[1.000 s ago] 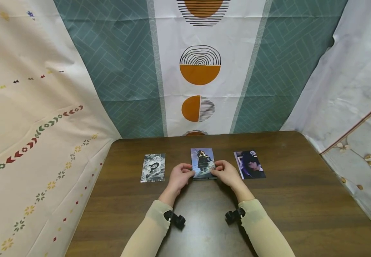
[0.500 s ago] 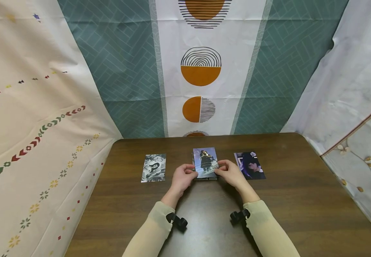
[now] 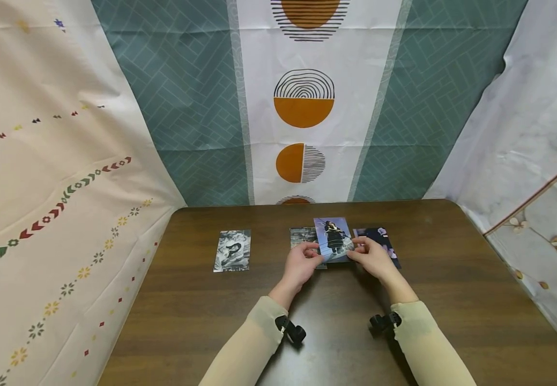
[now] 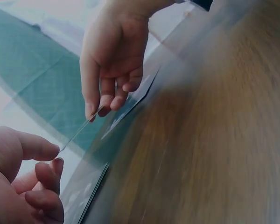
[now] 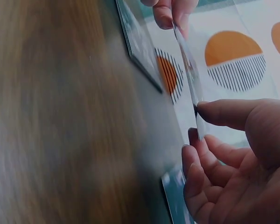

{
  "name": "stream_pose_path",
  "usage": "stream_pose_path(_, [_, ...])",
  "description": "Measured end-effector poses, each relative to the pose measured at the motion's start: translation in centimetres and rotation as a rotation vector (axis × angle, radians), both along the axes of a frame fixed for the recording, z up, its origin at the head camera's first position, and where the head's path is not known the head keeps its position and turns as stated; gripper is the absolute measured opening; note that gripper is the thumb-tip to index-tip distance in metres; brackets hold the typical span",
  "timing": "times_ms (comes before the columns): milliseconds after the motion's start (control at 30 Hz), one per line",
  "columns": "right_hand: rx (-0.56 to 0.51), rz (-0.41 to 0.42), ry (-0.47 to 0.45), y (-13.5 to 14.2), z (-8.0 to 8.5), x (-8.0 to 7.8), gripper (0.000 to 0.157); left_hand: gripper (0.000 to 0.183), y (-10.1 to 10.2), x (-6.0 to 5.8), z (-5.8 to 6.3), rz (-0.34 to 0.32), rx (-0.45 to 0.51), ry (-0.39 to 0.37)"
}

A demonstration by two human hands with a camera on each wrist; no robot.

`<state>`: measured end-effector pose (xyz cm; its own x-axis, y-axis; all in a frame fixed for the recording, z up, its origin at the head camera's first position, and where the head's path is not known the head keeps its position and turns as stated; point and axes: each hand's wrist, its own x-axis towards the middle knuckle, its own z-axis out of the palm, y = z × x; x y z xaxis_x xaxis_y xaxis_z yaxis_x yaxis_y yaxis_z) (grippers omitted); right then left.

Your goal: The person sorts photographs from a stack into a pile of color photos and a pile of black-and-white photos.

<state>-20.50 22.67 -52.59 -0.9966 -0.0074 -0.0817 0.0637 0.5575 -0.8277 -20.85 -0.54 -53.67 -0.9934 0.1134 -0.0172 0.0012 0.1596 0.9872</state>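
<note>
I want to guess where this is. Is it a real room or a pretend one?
Probably a makeshift set, not a lived-in room: patterned sheets hang as walls round a dark wooden table where both hands hold a photo.

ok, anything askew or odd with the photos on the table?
Nothing damaged. The left photo lies flat on the table. Both hands pinch a colour photo off the table, between the middle stack and the right photo, which it partly covers. Its top edge tilts slightly left.
</note>
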Motion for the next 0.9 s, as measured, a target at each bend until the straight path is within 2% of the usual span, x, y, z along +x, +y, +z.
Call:
stream_pose_path(133, [0.054, -0.023, 0.016, 1.9, -0.1, 0.3, 0.054, 0.033, 1.9, -0.1, 0.0, -0.029, -0.024, -0.018])
stream_pose_path(400, [0.153, -0.059, 0.028, 5.1, 0.1, 1.3, 0.053, 0.030, 5.5, 0.1, -0.1, -0.065, -0.100, 0.003])
stream_pose_path(667, [0.192, -0.085, 0.026, 7.7, -0.1, 1.8, 0.055, 0.031, 8.7, 0.4, 0.1, -0.051, -0.103, -0.033])
stream_pose_path(900, [0.202, -0.132, 0.019, 9.2, -0.6, 2.0, 0.054, 0.031, 11.0, 0.0, -0.3, -0.047, -0.275, -0.003])
